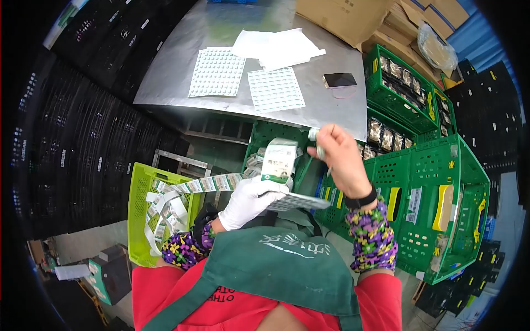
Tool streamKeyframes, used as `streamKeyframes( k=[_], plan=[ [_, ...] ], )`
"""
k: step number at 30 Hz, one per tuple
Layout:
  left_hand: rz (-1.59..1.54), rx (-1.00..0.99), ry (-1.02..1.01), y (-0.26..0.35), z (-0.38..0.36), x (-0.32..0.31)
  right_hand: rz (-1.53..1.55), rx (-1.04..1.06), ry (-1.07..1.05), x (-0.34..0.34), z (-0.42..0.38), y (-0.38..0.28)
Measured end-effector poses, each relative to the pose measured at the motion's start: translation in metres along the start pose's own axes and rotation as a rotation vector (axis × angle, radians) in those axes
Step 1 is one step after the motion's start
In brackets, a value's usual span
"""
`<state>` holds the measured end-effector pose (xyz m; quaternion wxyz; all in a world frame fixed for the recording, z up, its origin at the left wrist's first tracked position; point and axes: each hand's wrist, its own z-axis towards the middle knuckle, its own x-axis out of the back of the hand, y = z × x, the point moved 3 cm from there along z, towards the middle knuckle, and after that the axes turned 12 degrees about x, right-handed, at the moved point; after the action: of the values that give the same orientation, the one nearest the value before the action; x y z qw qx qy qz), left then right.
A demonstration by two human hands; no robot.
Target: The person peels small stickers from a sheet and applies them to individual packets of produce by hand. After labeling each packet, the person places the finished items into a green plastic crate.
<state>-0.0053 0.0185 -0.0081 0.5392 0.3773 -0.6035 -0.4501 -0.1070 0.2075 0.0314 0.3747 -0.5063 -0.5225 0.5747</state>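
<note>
Basket (134, 220) near the table (331, 110) holds loops that could snag your strip (212, 183). Short of the table, your left hand (245, 201) grips strip and sheet (301, 202); right hand (346, 161) pinches a likely sticker (313, 134); squeezing could crease it.

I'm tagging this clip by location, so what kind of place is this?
Probably a packing or labelling area in a warehouse or workshop: sheets of small round stickers on a metal table, packaged goods in green crates, and tall stacks of black crates.
</note>
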Motion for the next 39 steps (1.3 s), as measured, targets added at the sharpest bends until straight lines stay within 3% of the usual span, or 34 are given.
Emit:
streamKeyframes(
  k=[4,7,13,17,19,21,23,25,27,37,39],
  plan=[
    [0.044,0.017,0.072,-0.006,0.003,0.001,-0.115,-0.022,-0.112,-0.016,-0.032,0.019],
    [0.156,-0.075,0.090,-0.004,0.006,0.000,-0.164,-0.053,-0.130,-0.024,-0.036,0.024],
    [0.239,-0.202,0.087,0.003,0.005,-0.004,-0.679,-0.064,-0.276,-0.020,-0.029,0.013],
    [0.208,-0.175,0.066,0.013,0.006,0.004,-0.379,-0.202,-0.347,-0.017,-0.029,0.016],
    [0.264,-0.169,-0.095,0.013,0.004,0.000,-0.034,-0.097,-0.342,-0.023,-0.029,0.024],
    [0.223,-0.187,-0.097,0.011,0.001,-0.007,0.000,-0.052,-0.210,-0.020,-0.017,0.015],
    [0.221,0.022,-0.158,0.001,-0.005,-0.013,-0.011,-0.018,-0.074,-0.006,-0.006,0.018],
    [0.088,0.087,-0.153,-0.006,-0.006,-0.014,-0.044,-0.023,-0.078,-0.002,-0.006,0.023],
    [0.064,0.030,0.004,-0.006,-0.004,-0.008,-0.042,0.049,0.006,-0.009,-0.021,0.020],
    [0.024,0.039,0.049,0.005,-0.002,-0.002,-0.417,0.210,-0.094,-0.035,-0.045,0.027],
    [0.031,0.014,0.053,0.007,-0.001,0.000,-0.713,0.293,-0.080,-0.036,-0.044,0.003]
  ],
)
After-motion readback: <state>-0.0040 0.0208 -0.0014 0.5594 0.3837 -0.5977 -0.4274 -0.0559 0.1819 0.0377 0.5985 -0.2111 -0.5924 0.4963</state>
